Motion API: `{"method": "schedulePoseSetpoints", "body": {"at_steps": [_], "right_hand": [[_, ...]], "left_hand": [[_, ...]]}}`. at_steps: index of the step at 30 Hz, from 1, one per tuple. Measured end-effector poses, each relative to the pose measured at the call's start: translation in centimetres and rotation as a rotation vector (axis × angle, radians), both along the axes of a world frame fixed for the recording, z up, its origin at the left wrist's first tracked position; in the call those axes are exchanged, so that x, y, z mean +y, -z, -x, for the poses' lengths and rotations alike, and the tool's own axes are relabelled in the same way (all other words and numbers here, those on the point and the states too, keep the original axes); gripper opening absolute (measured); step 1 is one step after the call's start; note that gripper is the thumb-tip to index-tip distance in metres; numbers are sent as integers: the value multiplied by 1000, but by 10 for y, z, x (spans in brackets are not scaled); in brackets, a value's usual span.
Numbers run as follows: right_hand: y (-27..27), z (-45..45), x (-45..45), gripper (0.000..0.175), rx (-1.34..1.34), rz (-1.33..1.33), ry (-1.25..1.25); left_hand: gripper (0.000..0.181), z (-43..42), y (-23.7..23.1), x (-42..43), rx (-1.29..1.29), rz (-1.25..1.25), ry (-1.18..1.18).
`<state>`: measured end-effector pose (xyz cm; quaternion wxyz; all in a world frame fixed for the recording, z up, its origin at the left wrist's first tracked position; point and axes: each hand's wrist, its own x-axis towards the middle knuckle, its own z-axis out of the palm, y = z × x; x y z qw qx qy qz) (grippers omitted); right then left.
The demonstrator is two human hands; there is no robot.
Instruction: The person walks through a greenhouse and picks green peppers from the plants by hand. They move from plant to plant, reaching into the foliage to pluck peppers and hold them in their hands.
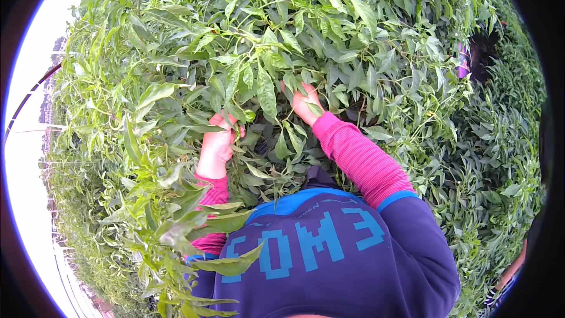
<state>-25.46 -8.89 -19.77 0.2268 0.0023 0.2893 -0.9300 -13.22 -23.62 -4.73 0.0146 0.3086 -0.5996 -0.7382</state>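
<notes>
Pepper plants [266, 90] with dense green leaves fill the space in front of me. My left hand [220, 134] reaches in among the leaves, its fingers curled beside a slender green pepper [238, 133]. A rounder, glossy green pepper [250, 115] hangs just past those fingertips. To the right, my right hand [305, 102] is pushed into the foliage under the upper leaves. Leaves cover part of its fingers, so I cannot see what they touch. Whether either hand grips something is unclear.
Leafy stems [190, 238] rise close in front of my left sleeve. A purple object [463, 62] shows by a dark gap at right. Another person's arm [512, 269] appears at the lower right edge. A dark curved hoop [33, 90] stands at far left.
</notes>
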Motion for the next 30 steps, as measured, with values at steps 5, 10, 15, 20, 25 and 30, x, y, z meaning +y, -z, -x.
{"method": "schedulePoseSetpoints", "body": {"at_steps": [5,10,15,20,25,30], "right_hand": [[-38,-27,22,13,155,-305,-63],[-69,-37,61,19,287,-659,-101],[-81,-29,79,22,224,-758,-322],[-84,-28,83,27,665,-1030,-132],[-87,-27,80,26,552,-862,-162],[-113,12,91,28,201,-672,-140]], "left_hand": [[9,-3,0,-1,-3,19,-8],[14,-6,-7,2,54,-40,78],[13,-5,-8,5,26,-25,74],[12,-5,-3,3,33,-53,58],[11,-6,1,1,29,-47,45],[16,3,-2,-10,102,-85,99]]}}
